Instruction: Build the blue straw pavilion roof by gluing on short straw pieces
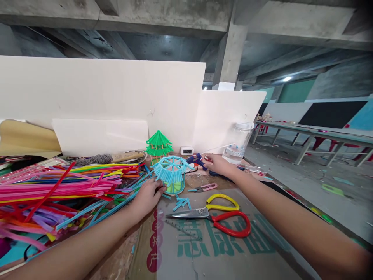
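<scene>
A small round model (172,177) of light blue pipe cleaners, with a spoked, flared roof and green in its lower wall, stands in the middle of the table. My left hand (150,194) is at its lower left side, fingers curled against its edge. My right hand (220,165) is closed at the back of a dark blue glue gun (196,158), whose nozzle end is near the model's right side; part of its grip is hidden. Short blue pipe-cleaner pieces (182,203) lie before the model. Pink-handled thread snips (206,187) rest to its right.
Large scissors (230,217) with yellow and red handles lie on a printed sheet (221,260). Bundled coloured pipe cleaners (64,186) fill the left. Behind stand a green tiered tree-like model (159,144), a small clock (187,151), a clear water jug (237,144) and white boards (101,89).
</scene>
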Demonstrator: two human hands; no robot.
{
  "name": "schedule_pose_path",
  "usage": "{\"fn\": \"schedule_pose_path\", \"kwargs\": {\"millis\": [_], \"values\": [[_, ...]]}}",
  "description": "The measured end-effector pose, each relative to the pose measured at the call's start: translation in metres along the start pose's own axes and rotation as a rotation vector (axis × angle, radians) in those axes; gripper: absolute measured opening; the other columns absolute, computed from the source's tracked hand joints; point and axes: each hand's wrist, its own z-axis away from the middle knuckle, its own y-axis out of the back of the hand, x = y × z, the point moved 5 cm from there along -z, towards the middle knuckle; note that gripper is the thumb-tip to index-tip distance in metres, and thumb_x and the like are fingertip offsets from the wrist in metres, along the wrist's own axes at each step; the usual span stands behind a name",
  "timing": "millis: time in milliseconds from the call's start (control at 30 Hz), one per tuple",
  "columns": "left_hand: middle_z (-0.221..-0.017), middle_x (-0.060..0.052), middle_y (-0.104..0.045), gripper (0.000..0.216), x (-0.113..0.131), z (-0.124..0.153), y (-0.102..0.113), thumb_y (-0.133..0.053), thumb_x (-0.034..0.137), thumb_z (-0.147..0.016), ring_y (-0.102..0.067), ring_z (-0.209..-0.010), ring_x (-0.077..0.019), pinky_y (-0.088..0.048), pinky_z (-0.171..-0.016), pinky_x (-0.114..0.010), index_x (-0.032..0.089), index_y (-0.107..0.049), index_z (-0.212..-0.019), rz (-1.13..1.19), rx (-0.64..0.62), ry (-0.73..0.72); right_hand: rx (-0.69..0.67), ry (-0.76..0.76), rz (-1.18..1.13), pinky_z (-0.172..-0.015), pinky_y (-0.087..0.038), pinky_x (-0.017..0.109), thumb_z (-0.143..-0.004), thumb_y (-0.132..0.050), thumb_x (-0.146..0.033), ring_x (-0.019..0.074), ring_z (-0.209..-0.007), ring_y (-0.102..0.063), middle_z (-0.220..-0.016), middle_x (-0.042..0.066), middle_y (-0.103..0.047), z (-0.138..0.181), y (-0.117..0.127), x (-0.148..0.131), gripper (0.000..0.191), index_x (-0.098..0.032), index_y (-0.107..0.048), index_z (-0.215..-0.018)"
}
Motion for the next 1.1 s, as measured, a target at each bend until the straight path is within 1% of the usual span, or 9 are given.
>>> {"fn": "schedule_pose_path", "kwargs": {"millis": [200, 367, 533, 600, 700, 767, 867, 933, 1100], "values": [[-0.098, -0.013, -0.063, 0.023, -0.014, -0.001, -0.004, -0.043, 0.028, -0.092, -0.058, -0.099, -0.0277, -0.045, -0.089, -0.041, 0.018, -0.063, -0.088, 0.031, 0.078, 0.016, -0.015, -0.019, -0.152, -0.084, -0.047, 0.03, -0.079, -0.067, -0.033, 0.0241, -0.104, -0.063, -0.12, 0.014, -0.066, -0.018, -0.033, 0.004, 0.056, -0.013, -0.054, -0.13], [-0.107, -0.013, -0.063, 0.019, -0.018, 0.0, -0.005, -0.047, 0.026, -0.09, -0.056, -0.108, -0.0286, -0.042, -0.097, -0.044, 0.019, -0.064, -0.094, 0.033, 0.12, 0.013, 0.018, -0.103, -0.191, -0.072, -0.048, 0.031, -0.079, -0.065, -0.032, 0.0252, -0.086, -0.067, -0.096, 0.014, -0.073, -0.022, -0.047, 0.002, 0.033, -0.01, -0.066, -0.104], [-0.112, -0.013, -0.062, 0.021, -0.015, 0.001, -0.005, -0.048, 0.025, -0.09, -0.055, -0.112, -0.0284, -0.042, -0.099, -0.043, 0.02, -0.064, -0.102, 0.02, 0.104, 0.015, 0.106, -0.162, -0.248, -0.064, -0.046, 0.031, -0.082, -0.061, -0.036, 0.025, -0.074, -0.066, -0.08, 0.013, -0.071, -0.014, -0.02, 0.006, 0.026, -0.011, -0.066, -0.086], [-0.111, -0.012, -0.062, 0.021, -0.015, 0.001, -0.004, -0.048, 0.025, -0.09, -0.055, -0.11, -0.0278, -0.042, -0.099, -0.043, 0.019, -0.064, -0.103, 0.01, 0.095, 0.021, 0.122, -0.178, -0.299, -0.059, -0.046, 0.031, -0.084, -0.058, -0.044, 0.0231, -0.063, -0.064, -0.069, 0.012, -0.07, -0.005, -0.003, 0.008, 0.032, -0.013, -0.065, -0.078], [-0.112, -0.012, -0.061, 0.021, -0.016, 0.001, -0.003, -0.049, 0.027, -0.091, -0.054, -0.111, -0.0275, -0.042, -0.098, -0.042, 0.019, -0.065, -0.101, 0.0, 0.09, 0.035, 0.152, -0.168, -0.38, -0.062, -0.049, 0.032, -0.086, -0.053, -0.05, 0.0215, -0.062, -0.064, -0.066, 0.01, -0.069, 0.014, 0.021, 0.002, 0.039, -0.015, -0.064, -0.071], [-0.115, -0.012, -0.06, 0.021, -0.016, 0.001, -0.002, -0.049, 0.027, -0.091, -0.054, -0.113, -0.0276, -0.043, -0.099, -0.042, 0.02, -0.066, -0.101, 0.011, 0.092, 0.042, 0.183, -0.106, -0.467, -0.07, -0.052, 0.03, -0.089, -0.049, -0.05, 0.0204, -0.071, -0.067, -0.072, 0.007, -0.071, 0.028, 0.032, -0.008, 0.036, -0.018, -0.065, -0.086], [-0.115, -0.011, -0.06, 0.022, -0.013, 0.001, 0.0, -0.05, 0.028, -0.09, -0.055, -0.111, -0.0268, -0.043, -0.098, -0.041, 0.02, -0.065, -0.104, 0.055, 0.072, 0.046, 0.173, 0.095, -0.744, -0.082, -0.053, 0.034, -0.084, -0.06, -0.048, 0.0224, -0.085, -0.069, -0.087, 0.007, -0.074, 0.051, 0.04, -0.033, 0.031, -0.021, -0.065, -0.099], [-0.114, -0.01, -0.062, 0.021, -0.01, 0.001, 0.0, -0.051, 0.029, -0.09, -0.057, -0.108, -0.0261, -0.044, -0.097, -0.039, 0.02, -0.064, -0.104, 0.092, 0.034, 0.035, 0.129, 0.18, -0.721, -0.084, -0.053, 0.035, -0.081, -0.063, -0.049, 0.0229, -0.087, -0.069, -0.096, 0.007, -0.073, 0.065, 0.043, -0.049, 0.03, -0.023, -0.067, -0.096], [-0.106, -0.008, -0.064, 0.018, -0.007, -0.001, 0.0, -0.051, 0.032, -0.091, -0.059, -0.102, -0.0247, -0.045, -0.09, -0.037, 0.019, -0.062, -0.097, 0.133, -0.013, 0.016, 0.041, 0.253, -0.603, -0.072, -0.055, 0.033, -0.08, -0.061, -0.055, 0.0223, -0.079, -0.067, -0.085, 0.005, -0.071, 0.089, 0.049, -0.076, 0.033, -0.023, -0.067, -0.081]]}}
